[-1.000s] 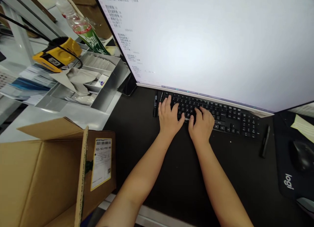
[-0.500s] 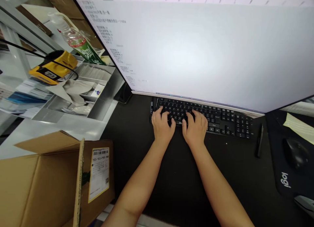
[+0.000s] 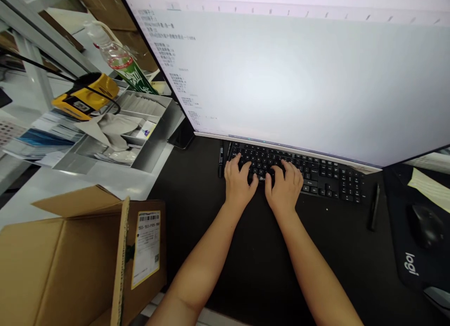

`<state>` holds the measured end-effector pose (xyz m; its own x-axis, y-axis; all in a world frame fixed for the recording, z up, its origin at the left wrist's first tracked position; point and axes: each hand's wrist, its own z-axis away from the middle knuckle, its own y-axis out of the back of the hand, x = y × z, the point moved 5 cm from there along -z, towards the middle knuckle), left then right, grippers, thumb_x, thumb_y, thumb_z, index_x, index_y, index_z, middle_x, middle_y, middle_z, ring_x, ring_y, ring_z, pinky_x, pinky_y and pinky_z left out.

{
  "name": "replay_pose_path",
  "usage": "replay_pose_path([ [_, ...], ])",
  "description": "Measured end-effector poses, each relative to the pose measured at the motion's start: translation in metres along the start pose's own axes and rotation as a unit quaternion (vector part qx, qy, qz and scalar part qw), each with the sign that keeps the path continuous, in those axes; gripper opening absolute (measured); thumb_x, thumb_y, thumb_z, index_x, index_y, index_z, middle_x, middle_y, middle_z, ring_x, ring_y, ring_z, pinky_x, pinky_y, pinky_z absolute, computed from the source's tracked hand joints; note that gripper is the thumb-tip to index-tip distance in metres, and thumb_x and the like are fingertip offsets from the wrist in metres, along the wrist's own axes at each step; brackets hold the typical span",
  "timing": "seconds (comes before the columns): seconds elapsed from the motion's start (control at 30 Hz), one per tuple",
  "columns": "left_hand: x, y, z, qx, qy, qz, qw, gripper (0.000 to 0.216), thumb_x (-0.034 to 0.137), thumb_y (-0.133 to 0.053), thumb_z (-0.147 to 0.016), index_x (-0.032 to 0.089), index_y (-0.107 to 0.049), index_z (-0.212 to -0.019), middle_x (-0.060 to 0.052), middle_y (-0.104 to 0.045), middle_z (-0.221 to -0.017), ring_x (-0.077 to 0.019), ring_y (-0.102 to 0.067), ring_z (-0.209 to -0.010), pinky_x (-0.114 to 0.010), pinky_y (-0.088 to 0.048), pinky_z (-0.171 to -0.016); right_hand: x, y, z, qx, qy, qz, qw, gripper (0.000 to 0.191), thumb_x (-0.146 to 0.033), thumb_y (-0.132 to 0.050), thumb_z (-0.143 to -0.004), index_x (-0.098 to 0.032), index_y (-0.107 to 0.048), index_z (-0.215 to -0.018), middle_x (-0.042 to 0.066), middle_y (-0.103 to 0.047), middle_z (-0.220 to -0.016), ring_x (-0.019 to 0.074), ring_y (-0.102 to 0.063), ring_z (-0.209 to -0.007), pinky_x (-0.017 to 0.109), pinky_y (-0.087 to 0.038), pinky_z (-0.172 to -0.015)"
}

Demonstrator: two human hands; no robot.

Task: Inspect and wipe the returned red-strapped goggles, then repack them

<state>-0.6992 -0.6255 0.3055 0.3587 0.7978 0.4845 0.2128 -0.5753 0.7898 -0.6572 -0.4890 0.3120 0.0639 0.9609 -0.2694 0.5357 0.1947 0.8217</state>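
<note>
A black keyboard (image 3: 328,179) lies on the dark desk, just below a large monitor (image 3: 281,72) that shows a spreadsheet with lines of text at its left. My left hand (image 3: 239,183) rests over the left keys, fingers apart and slightly bent. Over the middle keys is my right hand (image 3: 284,185), its fingers also spread and bent. Neither hand grips anything. The keys right under my palms and fingers are hidden. A black marker (image 3: 221,162) lies beside the keyboard's left end.
An open cardboard box (image 3: 140,288) stands at the lower left. Behind it are a grey tray (image 3: 146,157) of papers, a yellow device (image 3: 86,96), a green-labelled bottle (image 3: 131,72) and a phone (image 3: 182,134). To the right are a pen (image 3: 374,206) and a mouse (image 3: 426,225) on a pad.
The view has shifted a little, so most things sit slightly further right. Text now shows in the bar at the screen's top. Both hands stay on the keyboard with small finger movements.
</note>
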Motion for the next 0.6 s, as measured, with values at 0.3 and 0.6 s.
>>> replay_pose_path([
  [0.3,0.0078,-0.0043,-0.0020,-0.032,-0.073,0.043,0.996,0.033,0.021,-0.056,-0.090,0.016,-0.061,-0.123,-0.013,-0.058,-0.138,-0.0263,-0.050,-0.133,-0.051,-0.035,-0.119,0.0047,0.0006,0.0031,0.019,0.013,-0.022,0.999,0.027,-0.029,-0.053,-0.096,-0.017,-0.068,-0.115,0.015,-0.057,-0.135,0.0306,-0.049,-0.125,0.051,-0.038,-0.107],
  [0.6,0.0092,-0.0060,-0.0017,-0.041,-0.089,0.054,0.994,0.031,0.020,-0.054,-0.091,0.018,-0.062,-0.121,-0.011,-0.062,-0.135,-0.0249,-0.053,-0.131,-0.051,-0.037,-0.119,0.0043,-0.0052,0.0061,-0.004,0.030,-0.054,0.998,0.041,-0.022,-0.050,-0.091,-0.012,-0.053,-0.131,0.017,-0.058,-0.130,0.0304,-0.050,-0.123,0.052,-0.038,-0.110],
])
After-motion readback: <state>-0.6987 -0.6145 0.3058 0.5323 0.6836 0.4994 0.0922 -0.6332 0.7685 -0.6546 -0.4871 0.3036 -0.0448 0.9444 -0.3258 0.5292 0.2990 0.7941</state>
